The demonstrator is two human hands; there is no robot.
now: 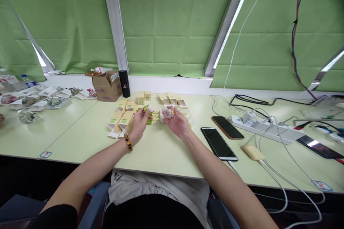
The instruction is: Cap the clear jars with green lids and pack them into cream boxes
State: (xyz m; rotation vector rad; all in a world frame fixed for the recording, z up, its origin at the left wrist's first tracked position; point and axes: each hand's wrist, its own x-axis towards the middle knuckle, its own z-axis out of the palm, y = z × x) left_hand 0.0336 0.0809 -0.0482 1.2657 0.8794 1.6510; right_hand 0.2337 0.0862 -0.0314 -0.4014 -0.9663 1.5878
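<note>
My left hand (139,123), with a beaded bracelet at the wrist, is closed on a small green-and-white piece (149,109) whose kind I cannot make out. Palm up, my right hand (178,123) pinches a small clear plastic case (167,113) with a pinkish tint. The two hands are a short distance apart above the table. Between them lie several little yellowish pieces (155,115) beside a green item (149,121), partly hidden by my left hand. Clear rounded packages (190,117) with yellow spots lie behind my right hand.
Small cream boxes with green squares (125,121) stand on the table (161,154) at left, and folded cards (172,99) lie behind. A cardboard box (107,87) and black bottle (124,83) stand further back. Phones (219,144), a power strip (266,128) and loose cables occupy the right.
</note>
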